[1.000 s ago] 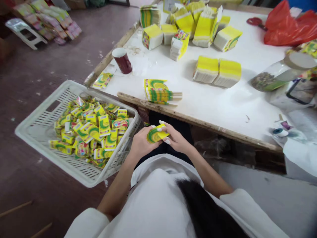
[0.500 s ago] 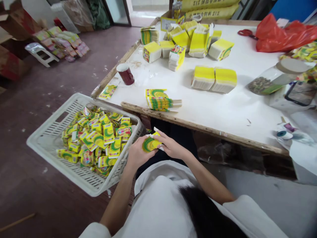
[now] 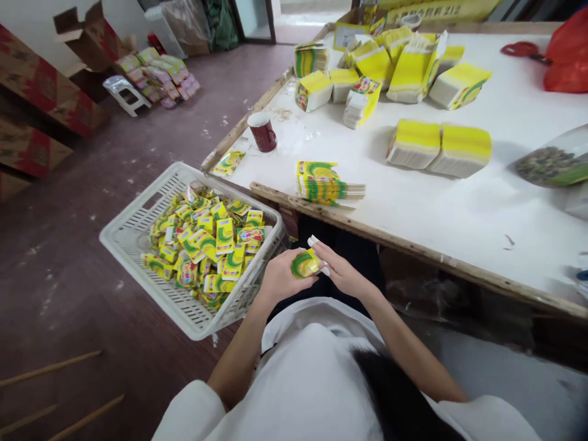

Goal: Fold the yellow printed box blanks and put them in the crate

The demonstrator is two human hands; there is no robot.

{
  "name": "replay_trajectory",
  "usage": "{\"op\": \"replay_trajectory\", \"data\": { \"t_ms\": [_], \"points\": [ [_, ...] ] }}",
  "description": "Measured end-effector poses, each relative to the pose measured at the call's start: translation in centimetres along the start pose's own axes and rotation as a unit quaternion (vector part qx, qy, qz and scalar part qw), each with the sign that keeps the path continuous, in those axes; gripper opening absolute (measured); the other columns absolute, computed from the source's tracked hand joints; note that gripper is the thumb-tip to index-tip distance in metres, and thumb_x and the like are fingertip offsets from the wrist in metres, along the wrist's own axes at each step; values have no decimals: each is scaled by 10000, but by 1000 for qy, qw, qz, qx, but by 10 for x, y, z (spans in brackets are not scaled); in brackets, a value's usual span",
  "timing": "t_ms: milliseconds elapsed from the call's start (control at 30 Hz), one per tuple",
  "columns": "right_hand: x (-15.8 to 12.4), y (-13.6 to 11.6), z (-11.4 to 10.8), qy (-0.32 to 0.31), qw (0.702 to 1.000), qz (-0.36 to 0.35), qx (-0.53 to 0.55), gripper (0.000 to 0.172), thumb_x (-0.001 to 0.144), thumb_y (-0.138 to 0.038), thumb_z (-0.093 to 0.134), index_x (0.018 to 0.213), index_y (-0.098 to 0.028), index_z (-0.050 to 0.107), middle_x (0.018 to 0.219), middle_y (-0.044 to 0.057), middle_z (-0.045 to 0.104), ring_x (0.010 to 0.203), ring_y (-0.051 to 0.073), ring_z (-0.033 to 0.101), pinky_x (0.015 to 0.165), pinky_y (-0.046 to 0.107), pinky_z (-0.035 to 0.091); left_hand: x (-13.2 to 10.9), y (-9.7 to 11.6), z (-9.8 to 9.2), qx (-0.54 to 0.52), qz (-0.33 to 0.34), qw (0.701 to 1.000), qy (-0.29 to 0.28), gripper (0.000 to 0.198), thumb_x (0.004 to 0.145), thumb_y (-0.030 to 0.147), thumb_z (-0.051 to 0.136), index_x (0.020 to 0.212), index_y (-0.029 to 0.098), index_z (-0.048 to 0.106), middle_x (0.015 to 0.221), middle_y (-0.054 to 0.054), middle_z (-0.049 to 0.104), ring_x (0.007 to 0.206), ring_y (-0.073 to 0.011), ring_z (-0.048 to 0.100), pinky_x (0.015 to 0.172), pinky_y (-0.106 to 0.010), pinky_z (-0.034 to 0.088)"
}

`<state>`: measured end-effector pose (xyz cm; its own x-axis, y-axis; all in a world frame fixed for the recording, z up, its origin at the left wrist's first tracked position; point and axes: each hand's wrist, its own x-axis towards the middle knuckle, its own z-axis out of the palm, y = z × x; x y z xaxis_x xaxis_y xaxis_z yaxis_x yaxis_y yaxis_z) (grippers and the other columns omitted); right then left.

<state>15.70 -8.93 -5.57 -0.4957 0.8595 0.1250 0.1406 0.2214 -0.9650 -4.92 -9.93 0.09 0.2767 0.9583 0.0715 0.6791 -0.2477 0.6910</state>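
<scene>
A small yellow-and-green carton (image 3: pixel 305 263) is held above my lap, just in front of the table edge. My left hand (image 3: pixel 281 277) wraps round it from the left, thumb below and fingers over the top. From the other side my right hand (image 3: pixel 343 269) presses its fingers against the carton's right end. White coverings show on the right fingertips. The carton's far side is hidden. Left of my hands, a white plastic basket (image 3: pixel 138 269) holds many similar cartons (image 3: pixel 225 236). On the table lies a fanned stack of flat cartons (image 3: pixel 319 182).
The white table (image 3: pixel 349 147) has a raised wooden edge. On it stand a maroon mug (image 3: pixel 263 131), bundles of flat yellow cartons (image 3: pixel 438 147), red-handled scissors (image 3: pixel 519 49) and a red plastic bag (image 3: pixel 569 58). Cardboard boxes (image 3: pixel 41 92) and a small stool (image 3: pixel 126 95) are at left.
My view has turned left, so the table and basket appear farther right. Both hands stay on the carton, with the right fingers now at its right end.
</scene>
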Motion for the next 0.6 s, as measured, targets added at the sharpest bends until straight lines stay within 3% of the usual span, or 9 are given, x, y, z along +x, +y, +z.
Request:
{"op": "replay_trajectory", "data": {
  "t_ms": [100,267,400,467,600],
  "points": [
    [0,0,4,7,1000,-5,-22,566,993,-442,522,1530,-280,444,1616,113,392,1510,289,349,1236,533,294,0,-2,0,11,13,1000,19,527,632,383,844,1089,170,690,1032,-116,761,941,-303,706,884,-470,579],
    [1,-11,-3,37,999,4,8,455,882,-431,707,1300,-250,692,1508,152,532,1395,319,515,1160,503,416,1,-1,-3,-12,44,998,41,475,674,420,841,1057,195,673,1010,-101,731,997,-293,656,929,-479,550],
    [0,-18,-8,115,990,3,79,401,795,-459,794,1139,-256,764,1453,135,575,1302,297,598,1051,420,524,2,1,2,-109,-37,987,114,665,586,436,905,1126,203,594,1146,-103,660,1100,-287,628,983,-471,520],
    [-1,-21,-9,143,985,-2,96,401,776,-447,814,1125,-258,761,1459,132,563,1296,284,602,999,383,557,2,1,5,-228,-103,957,145,673,596,454,892,1124,204,557,1106,-83,659,1039,-255,656,927,-430,547],
    [-3,-28,-10,163,985,-26,47,352,765,-374,828,1089,-251,768,1457,136,572,1305,291,599,995,401,566,3,3,4,-431,-184,874,131,517,710,447,821,1080,198,559,908,-21,707,804,-167,692,786,-319,572]
  ]
}}
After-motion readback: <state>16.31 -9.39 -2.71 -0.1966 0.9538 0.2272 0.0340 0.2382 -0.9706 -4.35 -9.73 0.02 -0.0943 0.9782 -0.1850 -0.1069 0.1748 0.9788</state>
